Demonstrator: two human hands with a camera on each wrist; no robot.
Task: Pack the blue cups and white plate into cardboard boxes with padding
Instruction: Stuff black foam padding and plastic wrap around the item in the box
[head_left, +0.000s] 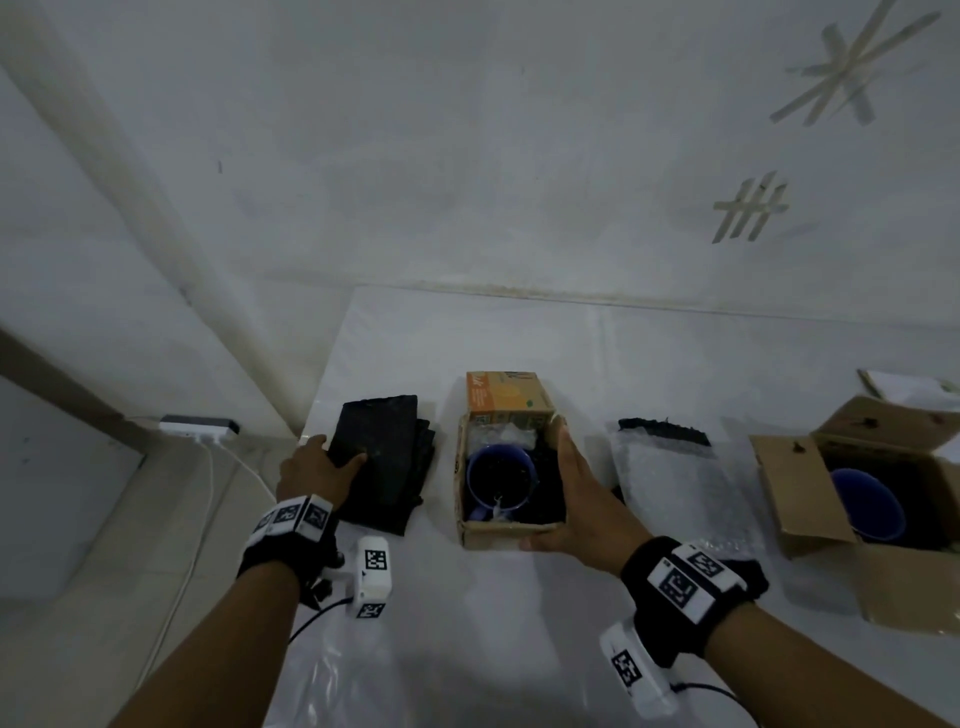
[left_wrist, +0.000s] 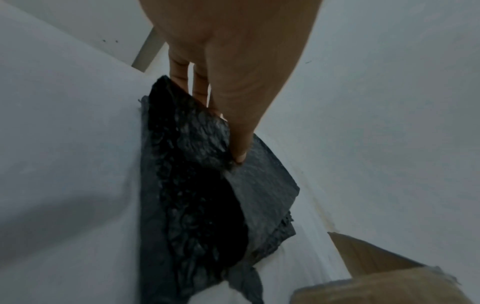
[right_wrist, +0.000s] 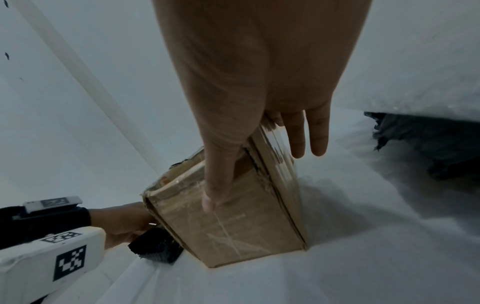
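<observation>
A small open cardboard box (head_left: 511, 532) stands mid-table with a blue cup (head_left: 501, 480) inside on black padding and some clear wrap. My right hand (head_left: 566, 483) holds the box at its near right corner, thumb on the front wall (right_wrist: 233, 216) and fingers (right_wrist: 309, 133) along the right side. To the left lies a stack of black padding sheets (head_left: 387, 467). My left hand (head_left: 337, 462) pinches the top sheet (left_wrist: 197, 139) at its near left edge, thumb (left_wrist: 240, 152) on top, lifting that corner. A second blue cup (head_left: 867, 504) sits in a larger open box (head_left: 789, 483) at the right.
A sheet of bubble wrap (head_left: 675, 488) with a black padding strip (head_left: 665, 431) lies between the two boxes. The table's left edge runs just beside the black stack. A white power strip (head_left: 200, 428) with cables lies on the floor at the left. The wall stands close behind.
</observation>
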